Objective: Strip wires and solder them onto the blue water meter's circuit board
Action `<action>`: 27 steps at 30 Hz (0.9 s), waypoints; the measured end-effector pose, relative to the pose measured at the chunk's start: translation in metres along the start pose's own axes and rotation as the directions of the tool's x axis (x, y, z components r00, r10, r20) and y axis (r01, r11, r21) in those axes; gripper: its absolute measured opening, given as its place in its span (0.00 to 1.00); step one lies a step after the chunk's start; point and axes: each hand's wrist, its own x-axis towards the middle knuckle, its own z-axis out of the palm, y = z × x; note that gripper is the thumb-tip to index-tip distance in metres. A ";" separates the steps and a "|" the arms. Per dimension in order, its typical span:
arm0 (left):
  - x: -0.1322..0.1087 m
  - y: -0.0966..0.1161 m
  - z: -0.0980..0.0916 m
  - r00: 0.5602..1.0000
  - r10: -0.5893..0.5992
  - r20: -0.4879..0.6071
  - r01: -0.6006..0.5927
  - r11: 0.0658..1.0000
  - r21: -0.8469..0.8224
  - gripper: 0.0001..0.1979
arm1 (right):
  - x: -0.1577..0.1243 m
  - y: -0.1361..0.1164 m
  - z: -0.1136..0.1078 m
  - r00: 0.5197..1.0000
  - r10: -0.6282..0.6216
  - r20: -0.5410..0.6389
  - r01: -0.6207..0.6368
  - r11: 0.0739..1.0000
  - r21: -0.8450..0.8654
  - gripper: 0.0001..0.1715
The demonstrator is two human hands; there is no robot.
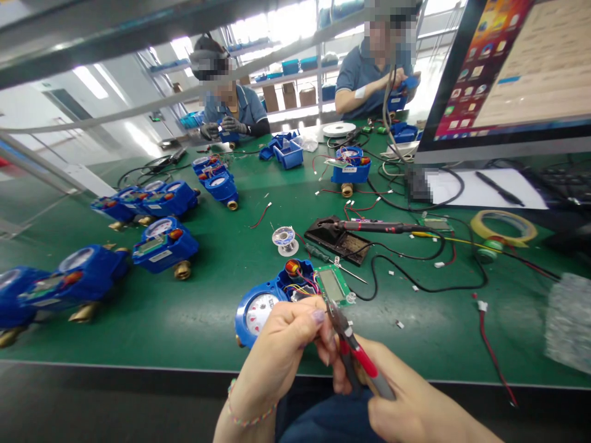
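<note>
In my right hand (392, 381) is a pair of wire cutters (353, 347) with red and grey handles, its jaws pointing up and left. My left hand (295, 326) is closed in a pinch right at the jaws; what its fingertips hold is too small to make out. Just beyond the hands lies a blue water meter (249, 314) with a round dial, partly covered by my left hand. Coloured wires run from its open housing towards a green circuit board with a display (331, 284).
A soldering iron (373, 227) rests on its stand (355, 247), near a solder spool (285, 240) and a screwdriver (323, 255). Several blue meters (166, 243) stand left. Yellow tape (503, 227), a red-black wire (492, 351) and a monitor (503, 80) are right. Two people (237, 104) work opposite.
</note>
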 end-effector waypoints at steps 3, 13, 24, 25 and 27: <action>0.000 0.001 0.000 1.000 -0.003 0.015 0.003 1.000 -0.015 0.16 | 0.001 0.002 -0.004 1.000 0.028 0.007 -0.027 0.999 -0.029 0.24; 0.002 0.003 0.001 0.999 -0.013 0.030 0.012 1.000 0.028 0.15 | 0.001 0.000 -0.006 0.998 0.069 -0.008 -0.070 0.989 -0.132 0.20; -0.001 -0.001 0.002 0.979 0.103 -0.178 -0.096 0.994 0.049 0.20 | 0.004 0.016 -0.010 0.988 0.034 -0.148 -0.062 0.980 -0.188 0.15; -0.001 -0.003 0.004 0.954 0.157 -0.257 -0.155 0.988 0.026 0.17 | 0.006 0.019 -0.009 0.988 0.012 -0.154 -0.036 0.988 -0.151 0.13; 0.000 -0.007 0.010 0.902 0.215 -0.375 -0.271 0.957 -0.103 0.10 | 0.012 0.026 -0.003 0.988 -0.018 -0.151 0.011 0.999 -0.046 0.12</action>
